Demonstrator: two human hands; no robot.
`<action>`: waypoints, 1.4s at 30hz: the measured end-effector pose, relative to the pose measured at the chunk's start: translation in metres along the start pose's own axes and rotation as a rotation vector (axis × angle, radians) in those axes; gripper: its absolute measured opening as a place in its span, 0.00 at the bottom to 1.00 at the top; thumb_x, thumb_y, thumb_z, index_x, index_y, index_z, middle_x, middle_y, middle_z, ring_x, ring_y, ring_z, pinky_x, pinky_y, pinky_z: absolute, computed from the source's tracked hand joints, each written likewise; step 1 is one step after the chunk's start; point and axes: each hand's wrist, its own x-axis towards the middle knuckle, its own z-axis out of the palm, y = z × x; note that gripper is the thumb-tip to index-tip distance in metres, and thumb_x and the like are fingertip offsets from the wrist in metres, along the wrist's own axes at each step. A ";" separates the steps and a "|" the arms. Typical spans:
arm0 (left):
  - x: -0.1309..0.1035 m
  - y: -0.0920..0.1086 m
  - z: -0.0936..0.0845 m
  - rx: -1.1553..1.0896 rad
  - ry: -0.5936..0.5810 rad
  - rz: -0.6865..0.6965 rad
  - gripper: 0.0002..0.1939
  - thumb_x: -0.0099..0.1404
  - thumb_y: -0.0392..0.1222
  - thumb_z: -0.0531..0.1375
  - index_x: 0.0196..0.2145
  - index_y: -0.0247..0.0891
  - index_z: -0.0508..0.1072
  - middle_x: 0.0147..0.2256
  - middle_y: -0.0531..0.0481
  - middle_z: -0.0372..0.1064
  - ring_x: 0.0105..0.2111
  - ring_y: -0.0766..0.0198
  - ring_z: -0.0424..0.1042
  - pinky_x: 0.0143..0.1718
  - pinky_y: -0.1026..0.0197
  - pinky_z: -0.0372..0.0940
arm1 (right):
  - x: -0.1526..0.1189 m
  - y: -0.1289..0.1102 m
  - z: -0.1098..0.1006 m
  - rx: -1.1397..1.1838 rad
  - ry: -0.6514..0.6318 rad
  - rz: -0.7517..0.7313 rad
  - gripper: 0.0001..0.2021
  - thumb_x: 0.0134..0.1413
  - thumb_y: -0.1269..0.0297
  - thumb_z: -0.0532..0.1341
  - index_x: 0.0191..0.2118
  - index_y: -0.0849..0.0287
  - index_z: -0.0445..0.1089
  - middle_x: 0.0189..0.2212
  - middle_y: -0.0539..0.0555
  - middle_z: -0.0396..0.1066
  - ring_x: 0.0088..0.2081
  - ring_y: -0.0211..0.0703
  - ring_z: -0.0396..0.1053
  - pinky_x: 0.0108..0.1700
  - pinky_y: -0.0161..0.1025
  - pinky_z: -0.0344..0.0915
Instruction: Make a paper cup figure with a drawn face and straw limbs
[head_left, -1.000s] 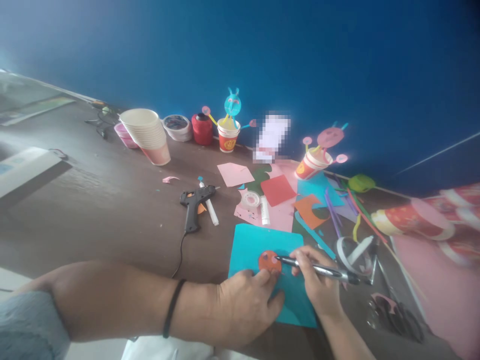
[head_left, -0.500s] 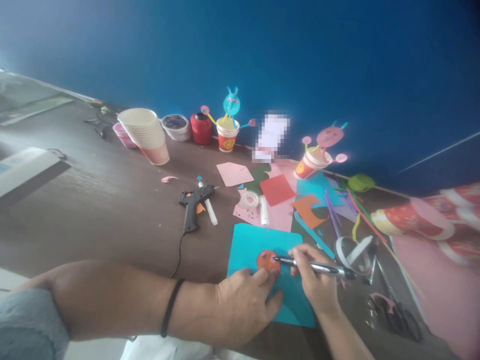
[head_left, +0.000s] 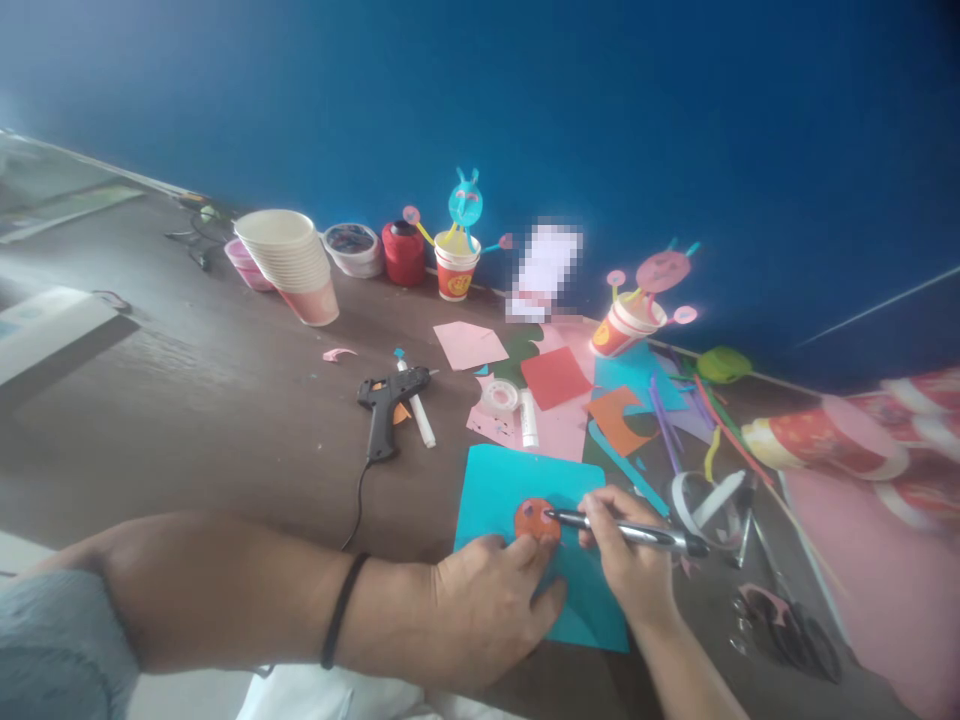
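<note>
An orange paper circle (head_left: 534, 516) with two small pinkish eye-like spots lies on a turquoise sheet (head_left: 495, 478). My left hand (head_left: 495, 605) comes in from the left, its bent fingertips pressing the circle's lower edge down and hiding part of it. In my right hand (head_left: 626, 550) is a black-and-silver marker pen (head_left: 652, 537), gripped between thumb and fingers. Its dark tip touches or hovers just over the right-hand spot; which one I cannot tell.
A black glue gun (head_left: 390, 405) with its cord lies left of the sheet. Beyond are paper scraps (head_left: 556, 378), a glue stick (head_left: 529, 418) and a tape roll (head_left: 499, 397). Scissors (head_left: 795, 635) lie at right. Cup figures (head_left: 456, 270) and stacked paper cups (head_left: 296, 265) stand behind.
Hardly anything differs. The view has shifted slightly, and the pen's back end sits a touch further left; both hands keep their places.
</note>
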 end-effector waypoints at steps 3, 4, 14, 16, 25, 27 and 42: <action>0.000 0.000 0.000 0.018 0.054 0.036 0.18 0.63 0.41 0.52 0.49 0.34 0.65 0.56 0.32 0.58 0.49 0.49 0.64 0.27 0.60 0.61 | 0.000 0.000 0.001 -0.009 0.000 -0.009 0.16 0.58 0.55 0.55 0.23 0.57 0.63 0.13 0.46 0.64 0.18 0.38 0.65 0.23 0.33 0.62; 0.000 0.000 0.000 0.021 0.059 0.034 0.17 0.63 0.41 0.52 0.48 0.34 0.66 0.56 0.31 0.58 0.48 0.49 0.65 0.26 0.59 0.61 | 0.000 0.000 0.001 -0.011 0.001 -0.014 0.16 0.57 0.55 0.55 0.23 0.56 0.63 0.13 0.46 0.64 0.18 0.38 0.65 0.23 0.33 0.62; 0.001 -0.001 -0.004 0.016 0.050 0.050 0.18 0.62 0.41 0.53 0.49 0.33 0.65 0.55 0.30 0.60 0.49 0.48 0.64 0.25 0.60 0.62 | 0.001 -0.001 0.001 -0.042 -0.003 -0.018 0.16 0.57 0.54 0.55 0.23 0.57 0.65 0.13 0.46 0.65 0.17 0.38 0.66 0.22 0.32 0.61; 0.001 -0.001 -0.004 0.006 0.044 0.049 0.18 0.62 0.41 0.53 0.50 0.33 0.65 0.55 0.31 0.59 0.48 0.49 0.64 0.25 0.60 0.62 | 0.001 -0.002 0.001 -0.045 0.001 -0.018 0.16 0.57 0.54 0.55 0.23 0.57 0.65 0.13 0.46 0.65 0.17 0.38 0.66 0.22 0.32 0.61; 0.001 0.000 0.001 0.013 0.060 0.038 0.20 0.61 0.42 0.55 0.50 0.33 0.65 0.55 0.31 0.59 0.48 0.48 0.64 0.25 0.60 0.60 | 0.001 -0.002 0.001 -0.062 0.007 -0.040 0.16 0.58 0.55 0.54 0.23 0.57 0.65 0.13 0.46 0.65 0.17 0.38 0.66 0.23 0.33 0.62; 0.000 0.001 0.002 0.007 0.058 0.026 0.20 0.61 0.42 0.56 0.50 0.33 0.64 0.56 0.31 0.58 0.47 0.50 0.64 0.26 0.61 0.60 | 0.001 -0.002 0.001 -0.060 0.004 -0.047 0.16 0.58 0.55 0.55 0.23 0.57 0.66 0.13 0.46 0.65 0.17 0.37 0.66 0.23 0.33 0.61; 0.000 -0.002 -0.002 0.012 0.050 0.062 0.19 0.61 0.41 0.54 0.50 0.32 0.65 0.56 0.32 0.58 0.44 0.52 0.66 0.27 0.60 0.60 | 0.000 -0.001 0.001 -0.054 0.011 -0.023 0.16 0.58 0.55 0.54 0.22 0.57 0.63 0.13 0.45 0.62 0.17 0.37 0.64 0.22 0.33 0.60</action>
